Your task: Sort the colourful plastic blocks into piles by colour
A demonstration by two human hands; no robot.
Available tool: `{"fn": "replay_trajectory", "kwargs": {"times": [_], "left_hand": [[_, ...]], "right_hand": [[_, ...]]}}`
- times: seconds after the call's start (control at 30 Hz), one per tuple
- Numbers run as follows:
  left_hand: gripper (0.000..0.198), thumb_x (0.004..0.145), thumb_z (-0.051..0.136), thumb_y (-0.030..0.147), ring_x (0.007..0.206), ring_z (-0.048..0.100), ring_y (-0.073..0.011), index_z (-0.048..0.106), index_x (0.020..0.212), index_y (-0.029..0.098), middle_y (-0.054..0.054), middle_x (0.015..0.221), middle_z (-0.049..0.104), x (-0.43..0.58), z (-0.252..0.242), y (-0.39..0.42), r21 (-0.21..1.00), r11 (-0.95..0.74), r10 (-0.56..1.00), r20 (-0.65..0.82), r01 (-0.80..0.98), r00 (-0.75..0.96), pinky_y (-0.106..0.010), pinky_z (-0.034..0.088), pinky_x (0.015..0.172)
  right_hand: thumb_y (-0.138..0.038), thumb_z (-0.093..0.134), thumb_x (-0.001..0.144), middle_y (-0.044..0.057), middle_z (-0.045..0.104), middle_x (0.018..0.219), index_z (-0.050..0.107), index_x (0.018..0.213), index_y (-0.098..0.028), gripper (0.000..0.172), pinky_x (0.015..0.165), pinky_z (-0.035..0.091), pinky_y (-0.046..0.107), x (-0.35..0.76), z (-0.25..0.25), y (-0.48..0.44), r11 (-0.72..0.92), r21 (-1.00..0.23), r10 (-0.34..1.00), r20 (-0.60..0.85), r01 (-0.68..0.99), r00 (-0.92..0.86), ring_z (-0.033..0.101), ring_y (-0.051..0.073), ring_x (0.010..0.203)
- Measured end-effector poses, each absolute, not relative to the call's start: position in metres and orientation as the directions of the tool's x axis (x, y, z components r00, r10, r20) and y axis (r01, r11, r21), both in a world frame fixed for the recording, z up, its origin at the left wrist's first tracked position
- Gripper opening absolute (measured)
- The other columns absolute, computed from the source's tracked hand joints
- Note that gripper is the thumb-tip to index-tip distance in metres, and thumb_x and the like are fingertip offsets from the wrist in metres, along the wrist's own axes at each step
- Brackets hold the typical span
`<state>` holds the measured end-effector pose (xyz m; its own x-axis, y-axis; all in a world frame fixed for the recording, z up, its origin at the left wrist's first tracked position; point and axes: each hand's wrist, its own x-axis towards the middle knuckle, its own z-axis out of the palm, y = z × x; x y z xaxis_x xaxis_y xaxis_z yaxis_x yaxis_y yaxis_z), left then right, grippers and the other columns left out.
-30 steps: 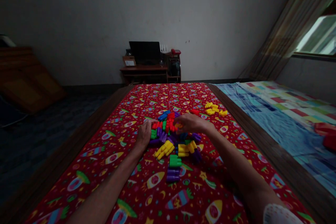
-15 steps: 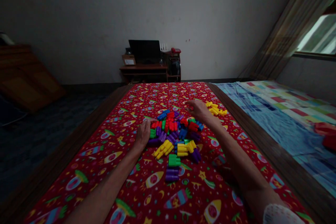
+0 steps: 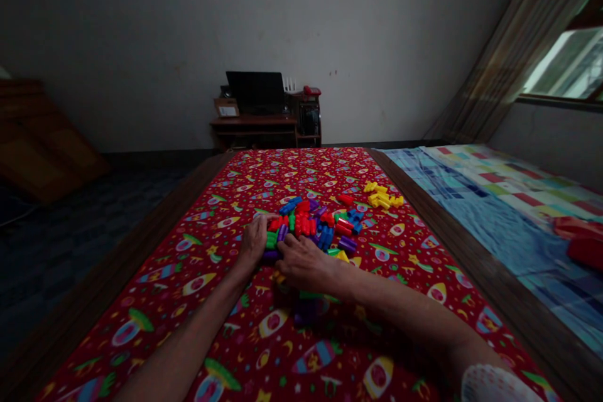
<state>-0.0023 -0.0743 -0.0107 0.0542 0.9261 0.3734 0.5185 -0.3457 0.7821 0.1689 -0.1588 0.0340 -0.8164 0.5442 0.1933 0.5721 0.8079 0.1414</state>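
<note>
A pile of toy building blocks, with red blocks, blue blocks and green blocks among others, lies on the red patterned cloth. My left hand rests along the pile's left side, fingers stretched against the edge blocks. My right hand reaches across the pile's near part, its fingers bent down beside a purple block. What those fingers hold, if anything, is hidden. A yellow block peeks from under this hand, and a purple block lies in its shadow.
Several yellow blocks form a separate group to the right. A single red block lies apart behind the pile. Dark wooden edging borders the cloth, with a bed beyond. A desk with a monitor stands by the wall.
My right hand has come from behind the pile near the yellow group down to the pile's near side. A single red block now shows where it was. My left hand has hardly moved.
</note>
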Motion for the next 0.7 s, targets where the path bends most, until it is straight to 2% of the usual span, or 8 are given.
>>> {"fn": "replay_trajectory", "kwargs": {"times": [0.1,0.23,0.3,0.37,0.47,0.57,0.7], "left_hand": [[0.047,0.089,0.023,0.040,0.103,0.062,-0.0239,0.065,0.093,0.019,-0.010,0.106,0.068,-0.002,-0.012,-0.073,0.785,-0.343,0.926,0.373,0.515,0.049,-0.039,0.047,0.095],[0.048,0.089,0.023,0.041,0.102,0.063,-0.0244,0.065,0.092,0.019,-0.010,0.104,0.069,-0.002,-0.013,-0.071,0.784,-0.341,0.931,0.358,0.520,0.070,-0.040,0.048,0.094],[0.049,0.089,0.023,0.042,0.102,0.063,-0.0243,0.065,0.092,0.019,-0.010,0.103,0.070,-0.002,-0.013,-0.071,0.788,-0.338,0.932,0.357,0.514,0.065,-0.040,0.048,0.095],[0.050,0.090,0.022,0.043,0.102,0.063,-0.0244,0.066,0.091,0.019,-0.010,0.104,0.070,-0.002,-0.013,-0.072,0.792,-0.332,0.933,0.357,0.512,0.053,-0.040,0.048,0.095],[0.051,0.090,0.022,0.045,0.101,0.063,-0.0245,0.066,0.091,0.019,-0.010,0.104,0.070,-0.001,-0.013,-0.072,0.797,-0.331,0.933,0.356,0.506,0.050,-0.040,0.049,0.093],[0.052,0.089,0.022,0.046,0.101,0.063,-0.0245,0.066,0.090,0.018,-0.011,0.104,0.069,-0.002,-0.014,-0.071,0.802,-0.329,0.934,0.354,0.499,0.048,-0.040,0.049,0.093],[0.053,0.089,0.021,0.047,0.102,0.063,-0.0244,0.066,0.089,0.019,-0.010,0.104,0.069,-0.003,-0.015,-0.069,0.787,-0.346,0.928,0.366,0.511,0.066,-0.039,0.049,0.093]], "right_hand": [[-0.021,0.053,0.089,0.013,0.062,0.104,0.064,0.093,-0.016,0.013,0.079,0.044,0.035,0.171,0.036,-0.155,0.824,0.083,0.538,0.200,0.561,-0.819,0.051,0.027,0.108],[-0.029,0.060,0.087,0.008,0.065,0.099,0.062,0.098,-0.017,0.017,0.077,0.043,0.027,0.189,0.064,-0.134,0.845,-0.263,0.525,0.237,0.466,-0.818,0.056,0.018,0.093],[-0.032,0.054,0.089,0.003,0.065,0.088,0.061,0.097,-0.016,0.019,0.070,0.041,0.023,0.207,0.081,-0.118,0.766,-0.443,0.613,0.285,0.465,-0.737,0.056,0.014,0.078],[-0.036,0.049,0.090,0.000,0.062,0.078,0.061,0.088,-0.015,0.024,0.063,0.037,0.021,0.232,0.093,-0.101,0.667,-0.549,0.724,0.323,0.503,-0.609,0.053,0.011,0.068],[-0.040,0.049,0.087,-0.003,0.050,0.061,0.054,0.066,-0.015,0.033,0.056,0.030,0.021,0.277,0.094,-0.077,0.523,-0.539,0.851,0.375,0.661,-0.368,0.044,0.009,0.058],[-0.037,0.053,0.081,-0.003,0.045,0.054,0.049,0.056,-0.016,0.032,0.054,0.027,0.023,0.321,0.082,-0.059,0.278,-0.506,0.908,0.416,0.817,-0.052,0.041,0.009,0.053],[-0.036,0.052,0.080,0.000,0.056,0.058,0.057,0.060,-0.015,0.030,0.054,0.034,0.022,0.362,0.062,-0.048,0.062,-0.642,0.939,0.296,0.764,0.172,0.051,0.012,0.055]]}}
